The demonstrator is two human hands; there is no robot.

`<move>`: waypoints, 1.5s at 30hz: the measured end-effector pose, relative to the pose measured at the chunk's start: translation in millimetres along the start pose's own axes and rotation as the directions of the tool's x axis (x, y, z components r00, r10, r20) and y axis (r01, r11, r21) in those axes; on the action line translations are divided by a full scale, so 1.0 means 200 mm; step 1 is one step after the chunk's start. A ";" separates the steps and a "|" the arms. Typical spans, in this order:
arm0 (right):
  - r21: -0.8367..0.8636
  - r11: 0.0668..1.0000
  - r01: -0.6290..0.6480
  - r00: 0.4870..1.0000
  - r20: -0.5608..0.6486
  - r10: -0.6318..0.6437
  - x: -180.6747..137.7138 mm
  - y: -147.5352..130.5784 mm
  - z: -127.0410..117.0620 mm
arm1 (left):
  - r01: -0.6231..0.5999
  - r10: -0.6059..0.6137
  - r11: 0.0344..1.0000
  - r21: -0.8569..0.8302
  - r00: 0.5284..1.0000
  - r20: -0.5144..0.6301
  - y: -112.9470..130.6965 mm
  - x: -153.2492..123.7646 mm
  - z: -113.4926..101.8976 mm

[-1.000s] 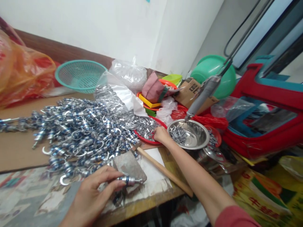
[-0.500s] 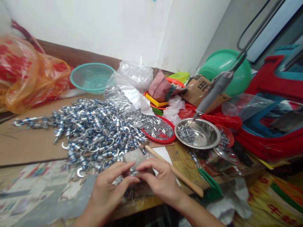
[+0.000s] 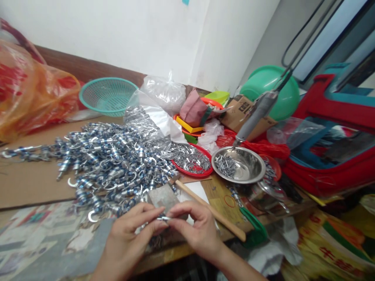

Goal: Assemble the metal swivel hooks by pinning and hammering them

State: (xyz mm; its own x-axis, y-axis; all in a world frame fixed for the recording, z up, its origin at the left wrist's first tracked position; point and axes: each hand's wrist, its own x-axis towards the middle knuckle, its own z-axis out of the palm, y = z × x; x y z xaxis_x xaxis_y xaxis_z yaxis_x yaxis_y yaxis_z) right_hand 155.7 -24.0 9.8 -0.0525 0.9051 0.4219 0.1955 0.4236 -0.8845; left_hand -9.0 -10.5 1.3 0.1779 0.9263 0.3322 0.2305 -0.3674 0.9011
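Observation:
Over the near edge of the bench, my left hand [image 3: 129,233] and my right hand [image 3: 197,225] meet with thumbs and forefingers pinched. Between the fingertips shows a small, thin silvery metal part [image 3: 163,218]; its exact kind is too small to make out. Both hands grip it, one from either side. Just beyond them stands a grey block [image 3: 163,196], partly hidden by my fingers. To its right a wooden-handled hammer [image 3: 212,210] lies at a slant. A large heap of blue and silver metal hook fittings [image 3: 113,160] spreads beyond my left hand.
A red plate [image 3: 193,174] of small metal pieces and a steel bowl [image 3: 249,181] of pins sit behind the hammer. Over the bowl hangs a grey power screwdriver [image 3: 254,117]. A green-handled tool [image 3: 254,226] lies at right; a turquoise basket [image 3: 108,109] stands behind the heap.
The fingertips have shifted slightly, and more of the small metal part shows between them. The whole view has swung a little to the right.

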 end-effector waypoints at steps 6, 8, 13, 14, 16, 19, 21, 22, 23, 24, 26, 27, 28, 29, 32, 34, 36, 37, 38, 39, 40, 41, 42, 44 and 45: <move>-0.323 0.811 0.489 0.869 0.096 -0.486 -0.05 0.00 -0.03 | 0.174 -0.182 0.977 -0.125 0.982 -0.055 0.04 0.01 0.01; -0.400 0.670 0.625 0.776 0.221 -0.591 -0.05 -0.01 -0.05 | 0.164 -0.171 0.981 -0.105 0.983 -0.065 0.05 0.01 0.01; -0.392 0.609 0.689 0.722 0.295 -0.626 -0.02 -0.04 -0.07 | 0.189 -0.189 0.982 -0.006 0.982 0.001 0.08 0.01 -0.03; -0.372 0.650 0.663 0.747 0.263 -0.611 -0.02 -0.04 -0.07 | 0.212 -0.212 0.977 -0.011 0.977 0.038 0.08 0.02 -0.04; -0.303 0.761 0.573 0.819 0.174 -0.547 -0.03 -0.02 -0.05 | 0.272 -0.267 0.962 -0.034 0.957 0.117 0.08 0.02 -0.05; -0.179 0.899 0.399 0.917 0.047 -0.397 -0.04 0.00 -0.01 | 0.382 -0.369 0.916 -0.119 0.922 0.117 0.09 -0.01 -0.04; -0.134 0.949 0.286 0.957 -0.013 -0.290 -0.05 0.00 0.01 | 0.439 -0.436 0.863 -0.250 0.897 0.069 0.08 -0.04 -0.01; -0.124 0.965 0.233 0.971 -0.028 -0.238 -0.06 0.00 0.02 | 0.453 -0.461 0.832 -0.322 0.886 0.054 0.07 -0.05 0.00; -0.120 0.976 0.180 0.982 -0.029 -0.185 -0.06 -0.01 0.03 | 0.458 -0.478 0.804 -0.379 0.877 0.047 0.06 -0.07 0.01; -0.118 0.985 0.128 0.991 -0.012 -0.130 -0.05 -0.02 0.03 | 0.460 -0.485 0.784 -0.416 0.873 0.051 0.04 -0.08 0.01; -0.130 0.990 0.045 0.994 0.100 -0.032 -0.01 -0.02 0.01 | 0.469 -0.485 0.775 -0.423 0.871 0.078 0.01 -0.08 0.01; -0.171 0.985 0.032 0.987 0.162 -0.004 0.03 -0.02 -0.01 | 0.483 -0.485 0.774 -0.409 0.868 0.107 0.00 -0.07 0.00; -0.268 0.963 0.036 0.980 0.198 0.019 0.08 0.00 -0.05 | 0.500 -0.486 0.770 -0.397 0.862 0.142 -0.01 -0.06 -0.01; -0.405 0.913 0.047 0.979 0.202 0.039 0.15 0.02 -0.09 | 0.517 -0.490 0.762 -0.391 0.854 0.175 -0.02 -0.05 -0.02; -0.810 0.586 -0.017 0.995 0.045 0.092 0.40 0.16 -0.26 | 0.562 -0.502 0.729 -0.390 0.827 0.253 -0.03 -0.01 -0.04; -0.874 0.483 -0.057 0.987 0.022 0.156 0.55 0.26 -0.37 | 0.570 -0.485 0.723 -0.390 0.821 0.301 -0.04 0.01 -0.04; -0.919 0.391 -0.057 0.968 0.046 0.248 0.66 0.36 -0.43 | 0.569 -0.465 0.716 -0.404 0.821 0.332 -0.05 0.02 -0.03; -0.937 0.347 -0.046 0.955 0.061 0.291 0.69 0.40 -0.44 | 0.568 -0.461 0.707 -0.421 0.822 0.334 -0.05 0.02 -0.03; -0.951 0.308 -0.030 0.942 0.076 0.327 0.71 0.43 -0.44 | 0.569 -0.465 0.695 -0.439 0.822 0.329 -0.06 0.03 -0.02; -0.961 0.276 -0.012 0.930 0.091 0.355 0.72 0.46 -0.42 | 0.574 -0.473 0.680 -0.456 0.819 0.325 -0.07 0.03 -0.02; -0.968 0.252 0.008 0.920 0.105 0.376 0.73 0.48 -0.41 | 0.584 -0.483 0.664 -0.468 0.812 0.328 -0.07 0.04 -0.02; -0.971 0.236 0.025 0.912 0.119 0.392 0.73 0.49 -0.39 | 0.595 -0.492 0.649 -0.473 0.803 0.335 -0.08 0.04 -0.02; -0.973 0.229 0.041 0.906 0.133 0.402 0.74 0.49 -0.38 | 0.608 -0.500 0.637 -0.474 0.794 0.347 -0.08 0.05 -0.03; -0.971 0.232 0.059 0.898 0.154 0.413 0.75 0.50 -0.36 | 0.628 -0.501 0.623 -0.465 0.778 0.379 -0.09 0.07 -0.04; -0.969 0.241 0.061 0.896 0.159 0.414 0.76 0.50 -0.37 | 0.634 -0.496 0.623 -0.458 0.773 0.395 -0.09 0.07 -0.05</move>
State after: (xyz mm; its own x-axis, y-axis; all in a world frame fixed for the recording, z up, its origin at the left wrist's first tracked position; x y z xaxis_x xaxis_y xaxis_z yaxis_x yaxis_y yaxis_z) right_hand 239.3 153.0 0.9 -0.1220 0.9923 -0.0197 0.9925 0.1221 0.0055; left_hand -19.9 10.4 -7.2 0.4010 0.8655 -0.3003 -0.1818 0.3965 0.8999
